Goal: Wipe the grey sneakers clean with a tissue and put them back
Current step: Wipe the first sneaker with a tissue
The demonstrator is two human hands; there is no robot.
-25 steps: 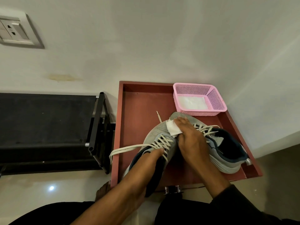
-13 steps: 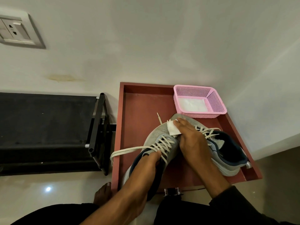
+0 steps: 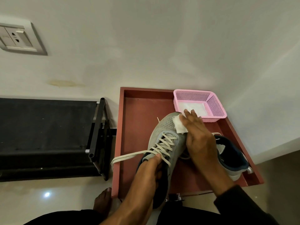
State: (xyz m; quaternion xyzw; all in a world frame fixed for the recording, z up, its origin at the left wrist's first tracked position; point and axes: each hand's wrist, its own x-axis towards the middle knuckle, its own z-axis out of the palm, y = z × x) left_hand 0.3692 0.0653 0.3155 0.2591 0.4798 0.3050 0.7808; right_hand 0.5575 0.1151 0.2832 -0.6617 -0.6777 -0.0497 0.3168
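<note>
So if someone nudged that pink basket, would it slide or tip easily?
Probably slides easily: the pink basket is thin perforated plastic holding only flat white tissues, so likely light. Tipping seems unlikely; it looks low and wide on the red tray.

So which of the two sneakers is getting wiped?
The laced sneaker, held up by the left hand while the right hand presses a tissue on its toe. The other sneaker lies untouched in the red tray.

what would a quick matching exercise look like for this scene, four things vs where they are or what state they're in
Things:
1. tissue
2. pink basket
3. left hand
4. second sneaker

States:
A. far right corner of the red tray
B. lying behind the right hand
C. pressed on the held sneaker toe
D. gripping the held sneaker's opening

Pairs: 1-C, 2-A, 3-D, 4-B
</note>
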